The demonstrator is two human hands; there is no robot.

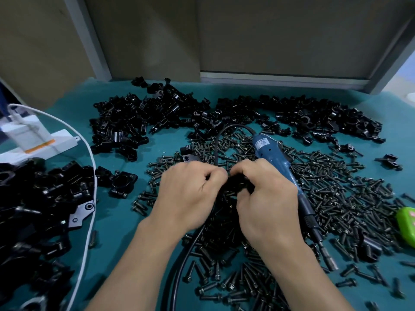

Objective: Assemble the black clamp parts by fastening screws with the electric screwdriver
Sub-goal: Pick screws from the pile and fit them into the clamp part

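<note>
My left hand [190, 194] and my right hand [267, 198] meet at the middle of the teal table, fingers curled round a black clamp part [238, 184] held between them; most of the part is hidden. The blue electric screwdriver [280, 169] lies on the screws just right of my right hand, bit pointing toward me, its black cable [190, 248] looping back under my wrists. Loose black screws [336, 198] cover the table around and right of my hands. Heaps of black clamp parts [139, 122] lie at the back.
A pile of larger black clamp pieces [40, 209] fills the left front. A white power strip [33, 140] and a white cable [89, 198] lie at the left. A green object [406, 225] sits at the right edge. Grey partition panels [269, 41] stand behind the table.
</note>
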